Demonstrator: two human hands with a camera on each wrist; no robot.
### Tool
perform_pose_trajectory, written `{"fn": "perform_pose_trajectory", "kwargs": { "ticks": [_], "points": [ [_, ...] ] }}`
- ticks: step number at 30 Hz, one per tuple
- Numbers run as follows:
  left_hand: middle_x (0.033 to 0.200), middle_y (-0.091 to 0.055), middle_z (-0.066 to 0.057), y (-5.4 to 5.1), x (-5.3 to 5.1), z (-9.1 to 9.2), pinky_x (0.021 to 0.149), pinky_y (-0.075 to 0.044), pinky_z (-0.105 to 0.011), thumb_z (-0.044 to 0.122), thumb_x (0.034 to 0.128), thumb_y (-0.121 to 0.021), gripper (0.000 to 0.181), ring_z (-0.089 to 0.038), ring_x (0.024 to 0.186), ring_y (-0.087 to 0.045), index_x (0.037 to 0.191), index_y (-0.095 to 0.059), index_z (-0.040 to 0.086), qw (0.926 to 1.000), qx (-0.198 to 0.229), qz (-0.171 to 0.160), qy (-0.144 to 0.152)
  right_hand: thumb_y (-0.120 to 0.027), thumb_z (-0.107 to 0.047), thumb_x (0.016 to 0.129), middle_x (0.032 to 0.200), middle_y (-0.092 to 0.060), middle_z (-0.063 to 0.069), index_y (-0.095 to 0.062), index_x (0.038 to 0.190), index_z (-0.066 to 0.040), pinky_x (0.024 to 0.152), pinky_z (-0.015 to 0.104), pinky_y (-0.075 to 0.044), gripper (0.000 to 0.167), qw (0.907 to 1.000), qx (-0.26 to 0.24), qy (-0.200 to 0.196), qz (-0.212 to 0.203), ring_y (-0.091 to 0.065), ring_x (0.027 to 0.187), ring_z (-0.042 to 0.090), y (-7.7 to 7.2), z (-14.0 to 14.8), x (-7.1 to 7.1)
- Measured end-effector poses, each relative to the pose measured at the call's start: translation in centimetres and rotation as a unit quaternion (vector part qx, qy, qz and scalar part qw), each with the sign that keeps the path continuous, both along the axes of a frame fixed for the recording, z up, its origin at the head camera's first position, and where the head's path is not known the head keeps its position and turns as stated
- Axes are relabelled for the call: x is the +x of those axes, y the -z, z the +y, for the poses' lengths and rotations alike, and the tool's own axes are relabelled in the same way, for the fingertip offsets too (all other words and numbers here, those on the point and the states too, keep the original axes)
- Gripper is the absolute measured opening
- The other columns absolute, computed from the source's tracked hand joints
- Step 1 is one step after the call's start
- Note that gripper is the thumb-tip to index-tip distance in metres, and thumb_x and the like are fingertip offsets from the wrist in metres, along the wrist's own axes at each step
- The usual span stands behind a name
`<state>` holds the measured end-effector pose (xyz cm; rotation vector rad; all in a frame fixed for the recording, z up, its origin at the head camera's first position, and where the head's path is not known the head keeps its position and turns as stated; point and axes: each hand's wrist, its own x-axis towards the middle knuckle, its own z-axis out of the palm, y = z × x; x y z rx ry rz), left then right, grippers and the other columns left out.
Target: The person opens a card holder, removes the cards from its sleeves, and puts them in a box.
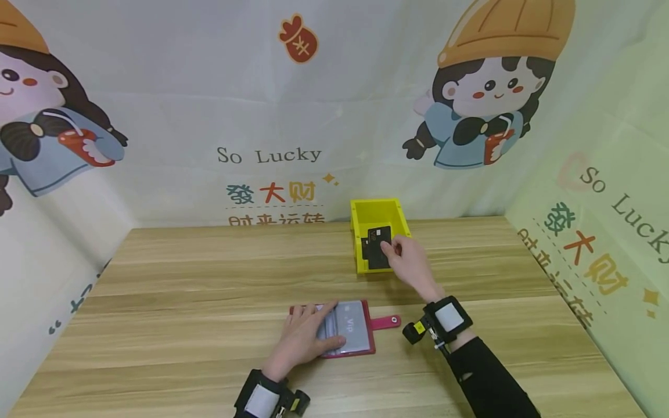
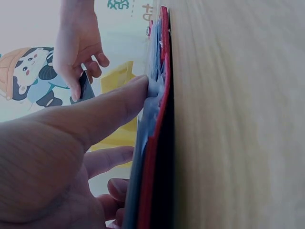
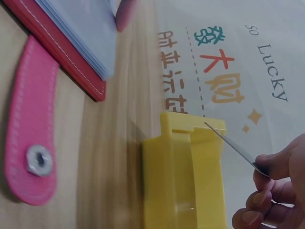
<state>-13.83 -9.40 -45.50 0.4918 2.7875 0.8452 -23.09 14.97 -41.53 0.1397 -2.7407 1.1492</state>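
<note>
A black card (image 1: pixel 378 248) with light VIP lettering is pinched between the thumb and fingers of my right hand (image 1: pixel 410 261), over the front part of a yellow bin (image 1: pixel 380 208). In the right wrist view the card (image 3: pixel 233 145) appears edge-on at the bin's rim. Another dark piece (image 1: pixel 364 248) shows beside the card in the head view. My left hand (image 1: pixel 305 337) rests with extended fingers on an open red card holder (image 1: pixel 371 342) lying on the table. Its clear plastic sleeves (image 1: pixel 352 328) face up, and the left thumb presses on them in the left wrist view.
A pink strap with a metal snap (image 1: pixel 387 322) sticks out from the holder's right side. The wooden table (image 1: pixel 198 290) reaches back to a printed cloth backdrop (image 1: pixel 366 116). Another printed cloth (image 1: pixel 601 191) borders the right side.
</note>
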Motion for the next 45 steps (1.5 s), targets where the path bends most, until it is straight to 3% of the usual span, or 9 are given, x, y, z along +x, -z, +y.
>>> {"fn": "perform_pose_trajectory", "kwargs": {
  "ticks": [18,25,31,35,42,45],
  "points": [
    [0.131,-0.056,-0.021,0.3,-0.1,-0.1,0.098,-0.036,-0.057,0.042,0.0837,-0.080,0.074,-0.039,0.118,-0.045,0.146,-0.052,0.013,1.0000,0.000,-0.006,-0.003,-0.054,-0.028,0.104,0.059,-0.040,0.000,-0.051,0.073,-0.008,0.049,0.025,-0.027,0.037,0.9955,0.079,-0.004,-0.051,-0.042,0.051,0.015,-2.1,-0.5,-4.0],
    [0.131,-0.056,-0.020,0.3,-0.2,-0.1,0.097,-0.036,-0.056,0.042,0.0838,-0.080,0.075,-0.038,0.118,-0.045,0.147,-0.052,0.013,1.0000,-0.004,-0.006,-0.002,-0.052,-0.028,0.104,0.055,-0.033,-0.003,-0.043,0.065,-0.011,0.047,0.024,-0.024,0.044,0.9881,0.120,-0.015,-0.095,-0.034,0.047,0.012,-2.6,-0.9,-5.4],
    [0.132,-0.056,-0.020,0.2,-0.2,-0.1,0.098,-0.036,-0.057,0.042,0.0839,-0.079,0.075,-0.038,0.118,-0.045,0.147,-0.051,0.013,0.9999,-0.001,-0.010,0.000,-0.051,-0.026,0.104,0.055,-0.033,-0.003,-0.043,0.063,-0.012,0.048,0.024,-0.025,0.045,0.9761,0.168,-0.027,-0.135,-0.034,0.048,0.011,-2.9,-1.5,-6.3],
    [0.133,-0.056,-0.020,0.1,-0.2,-0.1,0.098,-0.036,-0.057,0.042,0.0840,-0.079,0.075,-0.038,0.118,-0.044,0.147,-0.051,0.013,0.9999,-0.002,-0.010,0.001,-0.052,-0.025,0.104,0.056,-0.034,-0.002,-0.045,0.066,-0.010,0.050,0.024,-0.027,0.042,0.9697,0.191,-0.031,-0.149,-0.036,0.049,0.012,-2.9,-1.9,-7.0],
    [0.134,-0.056,-0.021,0.1,-0.1,-0.1,0.099,-0.036,-0.058,0.042,0.0840,-0.079,0.074,-0.039,0.119,-0.045,0.146,-0.052,0.013,0.9999,0.002,-0.011,0.000,-0.055,-0.024,0.104,0.063,-0.037,0.001,-0.057,0.089,-0.002,0.054,0.025,-0.031,0.026,0.9622,0.208,-0.024,-0.173,-0.039,0.054,0.014,-2.3,-2.5,-7.9],
    [0.134,-0.056,-0.021,0.1,-0.1,-0.1,0.099,-0.036,-0.058,0.042,0.0841,-0.079,0.074,-0.039,0.120,-0.045,0.146,-0.052,0.013,1.0000,0.003,-0.010,-0.001,-0.056,-0.024,0.103,0.062,-0.038,0.001,-0.058,0.093,-0.001,0.053,0.025,-0.032,0.025,0.9592,0.210,-0.027,-0.187,-0.041,0.054,0.014,-2.0,-2.6,-8.3]
  ]
}}
